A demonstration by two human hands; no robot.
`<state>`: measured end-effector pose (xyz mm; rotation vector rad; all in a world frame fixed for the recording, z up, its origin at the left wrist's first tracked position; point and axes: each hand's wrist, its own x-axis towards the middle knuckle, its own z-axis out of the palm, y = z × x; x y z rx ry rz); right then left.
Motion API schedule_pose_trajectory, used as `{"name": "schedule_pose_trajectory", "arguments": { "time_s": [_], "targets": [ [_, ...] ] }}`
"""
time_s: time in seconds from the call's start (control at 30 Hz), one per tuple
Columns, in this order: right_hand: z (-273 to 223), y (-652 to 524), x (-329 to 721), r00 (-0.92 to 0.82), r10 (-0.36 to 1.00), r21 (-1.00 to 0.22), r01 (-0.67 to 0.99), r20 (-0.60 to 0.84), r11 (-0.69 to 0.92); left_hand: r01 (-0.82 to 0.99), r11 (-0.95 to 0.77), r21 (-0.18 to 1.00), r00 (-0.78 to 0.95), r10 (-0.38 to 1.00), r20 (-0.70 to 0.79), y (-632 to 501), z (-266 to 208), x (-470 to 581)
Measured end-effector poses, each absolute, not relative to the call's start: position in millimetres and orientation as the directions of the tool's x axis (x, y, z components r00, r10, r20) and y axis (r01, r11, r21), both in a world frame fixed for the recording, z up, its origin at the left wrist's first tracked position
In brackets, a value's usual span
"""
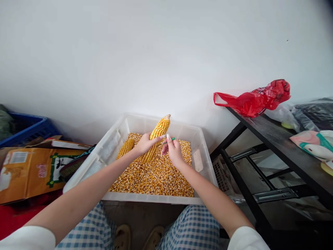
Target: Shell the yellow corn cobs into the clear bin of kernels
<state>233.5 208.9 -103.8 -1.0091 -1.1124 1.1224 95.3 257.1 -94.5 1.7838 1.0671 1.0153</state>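
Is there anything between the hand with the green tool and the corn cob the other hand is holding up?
Nothing visible. The left hand grips the corn cob tilted over the bin of loose kernels. The right hand with its green tool sits right beside the cob.

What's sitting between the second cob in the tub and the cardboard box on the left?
In the head view, only the translucent tub wall and a dark racket-like thing lie between the loose cob and the cardboard box.
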Motion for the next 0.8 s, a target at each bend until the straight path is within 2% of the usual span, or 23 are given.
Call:
{"name": "schedule_pose_trajectory", "arguments": {
  "time_s": [0.2,0.43,0.6,0.7,0.8],
  "targets": [
    [-103.2,212.6,234.9,0.094,0.991,-0.982,-0.155,0.091,0.105,0.389,-0.443,0.808,0.313,0.888,0.336,259.2,-95.2,94.3],
    [-104.2,215.8,236.4,0.074,0.992,-0.980,-0.163,0.101,0.112,0.422,-0.427,0.799,0.265,0.902,0.342,257.1,-91.3,93.1],
    [-111.2,218.4,238.5,0.044,0.995,-0.994,-0.063,0.088,0.091,0.496,-0.453,0.741,0.283,0.891,0.355,259.0,-89.0,89.2],
    [-111.6,218.9,239.5,0.017,0.997,-0.995,-0.063,0.081,0.082,0.446,-0.415,0.793,0.285,0.906,0.314,260.9,-90.3,88.7],
    [-102.2,216.2,243.0,0.033,0.989,-0.980,-0.139,0.142,0.145,0.248,-0.238,0.939,0.299,0.941,0.159,260.4,-93.3,92.0]
  ]
}}
